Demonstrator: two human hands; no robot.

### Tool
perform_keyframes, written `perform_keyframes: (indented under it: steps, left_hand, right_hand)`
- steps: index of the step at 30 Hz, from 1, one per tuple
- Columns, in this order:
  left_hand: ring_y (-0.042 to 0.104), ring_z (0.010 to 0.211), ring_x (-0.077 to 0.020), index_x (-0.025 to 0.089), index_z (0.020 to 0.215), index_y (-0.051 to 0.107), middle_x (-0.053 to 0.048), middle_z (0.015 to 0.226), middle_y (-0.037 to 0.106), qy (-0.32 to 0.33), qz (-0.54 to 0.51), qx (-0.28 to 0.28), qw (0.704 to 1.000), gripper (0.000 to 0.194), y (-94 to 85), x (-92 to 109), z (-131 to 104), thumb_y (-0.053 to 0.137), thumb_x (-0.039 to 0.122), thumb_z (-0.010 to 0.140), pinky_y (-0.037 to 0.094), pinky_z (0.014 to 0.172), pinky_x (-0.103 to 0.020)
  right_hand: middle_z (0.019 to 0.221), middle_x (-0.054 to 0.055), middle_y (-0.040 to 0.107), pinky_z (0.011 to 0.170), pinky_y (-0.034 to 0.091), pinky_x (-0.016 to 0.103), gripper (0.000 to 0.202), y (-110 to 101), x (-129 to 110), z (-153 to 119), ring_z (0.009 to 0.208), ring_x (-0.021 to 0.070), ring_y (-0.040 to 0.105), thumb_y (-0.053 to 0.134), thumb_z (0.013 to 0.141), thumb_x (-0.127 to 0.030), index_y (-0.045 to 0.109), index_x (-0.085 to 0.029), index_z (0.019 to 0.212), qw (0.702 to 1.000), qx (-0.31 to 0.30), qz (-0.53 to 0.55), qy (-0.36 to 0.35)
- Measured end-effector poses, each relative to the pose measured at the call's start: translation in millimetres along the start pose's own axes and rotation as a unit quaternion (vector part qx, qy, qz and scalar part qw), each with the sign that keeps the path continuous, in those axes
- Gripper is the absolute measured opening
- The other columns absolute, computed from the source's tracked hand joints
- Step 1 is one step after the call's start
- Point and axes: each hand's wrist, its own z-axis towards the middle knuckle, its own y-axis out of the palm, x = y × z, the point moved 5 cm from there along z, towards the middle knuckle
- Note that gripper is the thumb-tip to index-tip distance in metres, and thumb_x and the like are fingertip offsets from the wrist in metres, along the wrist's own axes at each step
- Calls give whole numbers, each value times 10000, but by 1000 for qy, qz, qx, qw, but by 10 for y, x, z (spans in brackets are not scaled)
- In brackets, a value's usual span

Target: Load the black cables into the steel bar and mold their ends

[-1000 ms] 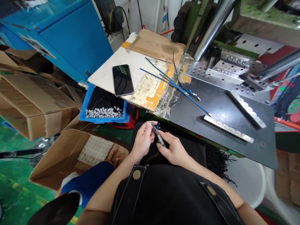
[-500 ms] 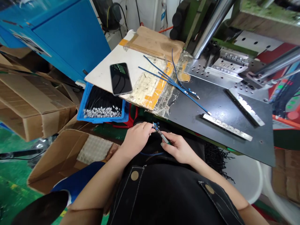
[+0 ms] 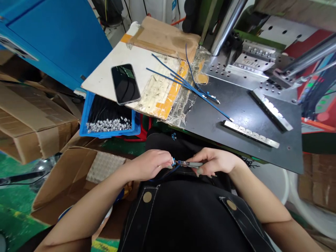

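Over the lap, my left hand [image 3: 154, 164] is closed, pinching the terminal end of a blue cable [image 3: 172, 172]. My right hand [image 3: 216, 161] is wrapped round small pliers [image 3: 193, 164] with grey handles. The pliers' metal jaws point left and meet the blue cable's end at my left fingertips; whether they grip or only touch it, I cannot tell. A few small blue scraps [image 3: 173, 136] lie on the dark cloth just beyond my hands. Several more blue cables [image 3: 187, 84] with metal ends lie across the worktable [image 3: 210, 122].
A phone [image 3: 126, 84] lies on the white board. Two metal strips [image 3: 251, 134] rest on the table before a press [image 3: 253, 61]. At left stand a blue bin [image 3: 109, 134] of black cables and an open cardboard box [image 3: 63, 175]. A white tub [image 3: 278, 182] is below right.
Both hands have come down nearer my body, and the pliers have turned from slanting to nearly level. The small blue scraps now show on the cloth beyond them. The view has shifted slightly.
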Motion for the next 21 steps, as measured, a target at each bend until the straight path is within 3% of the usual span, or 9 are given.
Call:
perform_keyframes:
  steps: [3, 5, 8, 11, 14, 21]
  left_hand:
    - [555, 703, -143, 208, 783, 577, -21, 760, 615, -29, -46, 31, 998, 273, 3, -10, 8, 380, 269, 960, 399, 666, -248]
    - [561, 753, -160, 213, 804, 591, -24, 789, 634, -68, -18, 108, 992, 243, -29, -78, 20, 420, 305, 950, 413, 709, -269]
    - [556, 813, -187, 212, 861, 604, -34, 835, 657, -119, 57, 262, 956, 204, -83, -173, 20, 490, 367, 926, 416, 777, -318]
    - [566, 791, -183, 204, 872, 596, -35, 833, 654, -154, 70, 359, 918, 221, -63, -220, 17, 483, 387, 925, 437, 764, -319]
    - [585, 802, -179, 201, 892, 582, -33, 846, 647, -176, 49, 398, 899, 206, -18, -225, 24, 477, 376, 923, 453, 756, -305]
    - [557, 724, -141, 196, 904, 533, -13, 802, 585, -214, -65, 414, 882, 224, 74, -194, 83, 367, 330, 973, 437, 694, -260]
  right_hand:
    - [685, -12, 583, 392, 354, 176, 419, -29, -59, 0, 440, 51, 414, 605, 786, -269, 651, -87, 1160, 1000, -8, -1, -25]
    - [753, 1, 615, 514, 438, 206, 366, -18, -169, 19, 540, 82, 502, 572, 819, -244, 657, -120, 1152, 992, 63, -86, -70]
    - [898, 30, 653, 793, 475, 296, 344, 72, -358, 40, 807, 163, 589, 544, 821, -176, 652, -177, 1148, 926, 232, -260, -143]
    - [860, 40, 630, 777, 477, 310, 430, 216, -383, 104, 798, 180, 574, 542, 812, -174, 575, -185, 1240, 877, 317, -329, -151]
    - [855, 51, 600, 681, 484, 294, 498, 289, -305, 172, 710, 166, 553, 532, 828, -231, 496, -156, 1319, 860, 346, -352, -129]
    - [956, 124, 585, 627, 505, 323, 549, 361, -217, 221, 668, 176, 550, 476, 871, -333, 427, -92, 1362, 816, 383, -417, -119]
